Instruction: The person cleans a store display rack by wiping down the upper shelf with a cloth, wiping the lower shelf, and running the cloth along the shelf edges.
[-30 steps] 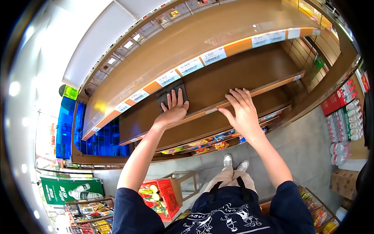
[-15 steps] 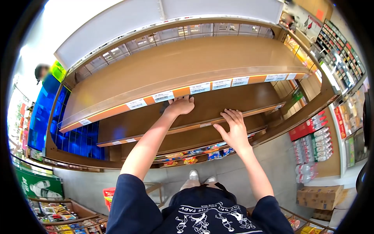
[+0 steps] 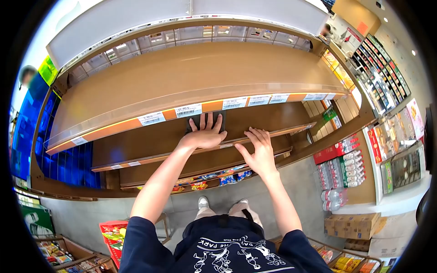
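My left hand (image 3: 205,134) lies flat with its fingers spread on a dark grey cloth (image 3: 221,119), which is pressed against the brown second shelf (image 3: 150,139). Part of the cloth is hidden under the hand and the upper shelf's lip. To the right, my right hand (image 3: 260,150) has its fingers stretched out over the front edge of the same shelf and holds nothing. Just above the hands runs the upper shelf (image 3: 200,63), with an orange strip of white price labels (image 3: 189,110) along its front.
Snack packets (image 3: 227,179) sit on the lowest level. A red bag (image 3: 114,236) stands on the floor at my left. Bottle packs (image 3: 341,173) and cardboard boxes (image 3: 353,225) are at the right. Blue translucent panels (image 3: 27,132) close the left end. Other people are in the background.
My left hand has come forward from under the upper shelf's lip, and its spread fingers and the cloth now show. The right hand stays at the shelf edge. My view has shifted.
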A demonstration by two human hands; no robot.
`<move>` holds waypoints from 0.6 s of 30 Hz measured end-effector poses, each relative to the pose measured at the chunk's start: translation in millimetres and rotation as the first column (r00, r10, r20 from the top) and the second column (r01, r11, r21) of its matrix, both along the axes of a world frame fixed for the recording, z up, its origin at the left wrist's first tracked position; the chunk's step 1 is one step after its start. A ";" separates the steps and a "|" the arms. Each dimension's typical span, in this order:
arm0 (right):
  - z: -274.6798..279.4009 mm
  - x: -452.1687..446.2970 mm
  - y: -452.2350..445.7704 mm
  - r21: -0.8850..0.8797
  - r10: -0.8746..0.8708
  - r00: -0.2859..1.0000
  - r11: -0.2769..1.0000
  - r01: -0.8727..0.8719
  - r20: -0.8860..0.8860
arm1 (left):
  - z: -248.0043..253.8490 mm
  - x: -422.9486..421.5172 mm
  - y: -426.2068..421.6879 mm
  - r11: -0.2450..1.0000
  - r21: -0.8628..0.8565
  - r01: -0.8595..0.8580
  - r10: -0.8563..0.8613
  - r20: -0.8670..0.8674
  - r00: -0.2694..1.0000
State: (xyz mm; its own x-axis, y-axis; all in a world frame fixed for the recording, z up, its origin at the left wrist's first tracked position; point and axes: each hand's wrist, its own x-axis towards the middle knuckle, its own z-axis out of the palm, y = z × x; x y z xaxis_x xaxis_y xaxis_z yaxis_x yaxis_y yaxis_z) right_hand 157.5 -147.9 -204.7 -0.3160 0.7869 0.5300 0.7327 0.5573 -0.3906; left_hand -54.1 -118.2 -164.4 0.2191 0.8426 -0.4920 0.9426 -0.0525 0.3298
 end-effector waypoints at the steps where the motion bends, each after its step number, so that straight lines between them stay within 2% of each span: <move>1: 1.1 0.7 0.6 0.003 0.011 1.000 1.000 -0.011 0.010 | 1.4 0.6 0.3 1.000 0.004 0.013 -0.013 -0.004 1.000; 3: 1.8 2.5 0.7 -0.017 0.030 0.999 0.999 -0.030 0.026 | 4.5 6.9 3.5 0.998 -0.042 0.042 -0.045 -0.058 0.997; 5: 2.1 4.5 1.1 -0.031 0.043 0.999 0.999 -0.042 0.030 | 5.9 19.2 14.4 0.999 -0.049 0.000 -0.003 -0.051 0.999; 6: 1.1 6.1 2.1 -0.022 0.061 0.998 0.998 -0.061 0.027 | -2.4 23.8 26.2 0.997 -0.037 -0.067 0.068 0.038 0.997; 7: 1.6 7.8 2.5 -0.026 0.090 0.996 0.996 -0.090 0.016 | -2.1 29.7 39.9 0.988 -0.125 -0.092 0.098 0.042 0.994; 9: -0.2 12.8 4.4 -0.021 0.132 0.991 0.991 -0.132 0.017 | -15.9 39.6 63.5 0.984 -0.089 -0.153 0.161 0.096 0.982; 10: -2.9 15.5 6.3 -0.013 0.161 0.987 0.987 -0.161 0.018 | -64.0 34.8 91.3 0.976 -0.081 -0.203 0.219 0.347 0.912; 11: -4.1 17.5 7.1 -0.010 0.180 0.984 0.984 -0.180 0.014 | -111.3 30.2 118.8 0.969 -0.099 -0.227 0.242 0.576 0.781; 12: -5.3 18.2 7.3 0.011 0.191 0.982 0.982 -0.191 0.015 | -50.8 48.5 96.4 0.966 -0.045 -0.254 0.256 0.295 0.920; 13: -6.5 18.8 7.3 0.030 0.201 0.980 0.979 -0.201 0.014 | -14.5 63.1 83.2 0.964 0.012 -0.264 0.265 -0.017 0.964; 15: -7.9 19.6 6.2 0.023 0.214 0.977 0.977 -0.214 0.001 | -15.7 67.4 79.9 0.940 0.063 -0.335 0.338 -0.046 0.940; 18: -13.5 20.7 5.6 0.014 0.242 0.970 0.970 -0.242 0.019 | -21.5 64.9 70.6 0.942 0.083 -0.325 0.328 -0.025 0.944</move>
State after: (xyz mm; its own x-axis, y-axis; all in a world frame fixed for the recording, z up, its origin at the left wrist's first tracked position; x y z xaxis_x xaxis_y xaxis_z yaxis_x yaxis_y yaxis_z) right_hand 178.2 -142.3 -218.1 -0.5053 0.6772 0.5348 0.5815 0.7251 -0.3689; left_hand 10.8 -47.6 -185.9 -0.0916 0.9001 -0.4258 0.9240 0.2363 0.3008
